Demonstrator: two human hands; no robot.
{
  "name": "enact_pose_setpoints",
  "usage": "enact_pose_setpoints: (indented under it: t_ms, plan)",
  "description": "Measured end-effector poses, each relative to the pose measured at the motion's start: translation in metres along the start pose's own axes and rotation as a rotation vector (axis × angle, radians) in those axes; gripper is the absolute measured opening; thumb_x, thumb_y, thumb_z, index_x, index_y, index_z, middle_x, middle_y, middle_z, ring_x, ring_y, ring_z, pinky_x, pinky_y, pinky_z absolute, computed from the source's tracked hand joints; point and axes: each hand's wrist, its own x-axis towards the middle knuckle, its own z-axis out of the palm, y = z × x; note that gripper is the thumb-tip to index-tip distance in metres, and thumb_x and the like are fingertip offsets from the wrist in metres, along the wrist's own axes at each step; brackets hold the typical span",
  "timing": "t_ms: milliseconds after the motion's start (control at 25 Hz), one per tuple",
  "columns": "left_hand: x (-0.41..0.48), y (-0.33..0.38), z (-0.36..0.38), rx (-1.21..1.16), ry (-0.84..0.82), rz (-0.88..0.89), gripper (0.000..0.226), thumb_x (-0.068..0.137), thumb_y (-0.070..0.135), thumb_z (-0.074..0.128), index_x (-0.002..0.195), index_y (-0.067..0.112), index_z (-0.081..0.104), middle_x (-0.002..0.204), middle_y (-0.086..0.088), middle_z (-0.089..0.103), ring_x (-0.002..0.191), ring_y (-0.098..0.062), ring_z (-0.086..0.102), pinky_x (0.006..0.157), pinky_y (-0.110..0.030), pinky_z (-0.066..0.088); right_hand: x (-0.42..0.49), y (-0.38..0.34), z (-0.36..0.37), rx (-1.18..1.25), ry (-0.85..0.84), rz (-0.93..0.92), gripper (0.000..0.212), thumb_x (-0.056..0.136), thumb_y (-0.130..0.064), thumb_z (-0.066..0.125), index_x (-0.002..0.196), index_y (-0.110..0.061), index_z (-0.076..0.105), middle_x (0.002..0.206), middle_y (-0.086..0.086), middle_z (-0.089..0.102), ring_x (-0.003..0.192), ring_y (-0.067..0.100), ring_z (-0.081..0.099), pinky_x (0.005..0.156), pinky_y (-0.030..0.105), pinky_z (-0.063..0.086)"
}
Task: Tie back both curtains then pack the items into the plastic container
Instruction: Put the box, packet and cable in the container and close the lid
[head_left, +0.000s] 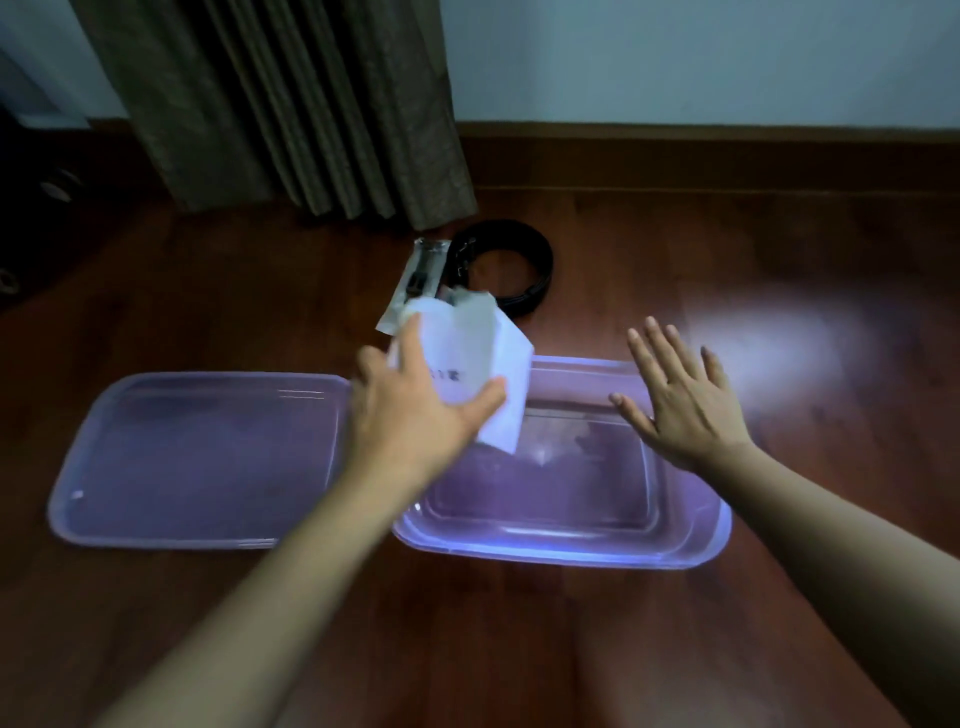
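View down onto a dark wooden floor (675, 649). At centre, slightly toward 3 o'clock, an open clear plastic container (561, 540) resting on the floor, tinted purple by the light. At 9 o'clock, just beside it, its lid (197, 462) lying flat.

Left hand (415, 415) raised above the container's far left corner, fingers (485, 400) and thumb clamped on a white packet (483, 353) with small dark print too blurred to read. Right hand (680, 400) at 2 o'clock of centre, palm down, fingers spread apart, holding nothing, over the container's far right part; touching the rim or hovering, hard to tell.

Toward 12 o'clock, on the floor beyond the container, a coiled black belt (514, 270) and, touching its left side, a clear wrapper with a dark item inside (421, 275), possibly a strap. Behind these, an olive-brown curtain (291, 114) hanging in pleats to the floor against a pale wall (701, 57).
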Motion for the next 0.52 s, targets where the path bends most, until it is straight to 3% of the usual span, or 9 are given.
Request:
enact_pose_setpoints:
  t_ms: [200, 400, 520]
  plan:
    - [-0.025, -0.011, 0.062, 0.305, -0.185, 0.058, 0.092, 0.074, 0.072, 0.047, 0.146, 0.035, 0.003, 0.135, -0.02, 0.026, 0.12, -0.04, 0.037, 0.095, -0.041, 0.04, -0.016, 0.004, 0.01, 0.015, -0.042, 0.104, 0.083, 0.082, -0.064, 0.006, 0.15, -0.016, 0.007, 0.158, 0.004, 0.008, 0.146, 0.022, 0.01, 0.115, 0.047, 0.014]
    - [-0.009, -0.024, 0.075, 0.352, -0.146, -0.001, 0.089, 0.078, 0.077, 0.035, 0.147, 0.026, 0.012, 0.14, -0.02, 0.021, 0.12, -0.041, 0.038, 0.092, -0.04, 0.043, -0.013, 0.003, 0.013, 0.074, -0.041, 0.081, 0.085, 0.081, -0.065, 0.006, 0.15, -0.014, 0.007, 0.158, 0.006, 0.007, 0.146, 0.023, 0.008, 0.116, 0.041, 0.014]
    - [-0.012, -0.024, 0.073, 0.374, -0.19, 0.035, 0.1, 0.074, 0.082, 0.028, 0.15, 0.025, -0.003, 0.156, -0.011, -0.01, 0.139, -0.041, 0.016, 0.102, -0.045, 0.038, -0.012, 0.004, 0.016, 0.072, -0.038, 0.081, 0.087, 0.081, -0.067, 0.006, 0.149, -0.014, 0.007, 0.158, 0.006, 0.007, 0.146, 0.025, 0.008, 0.116, 0.04, 0.015]
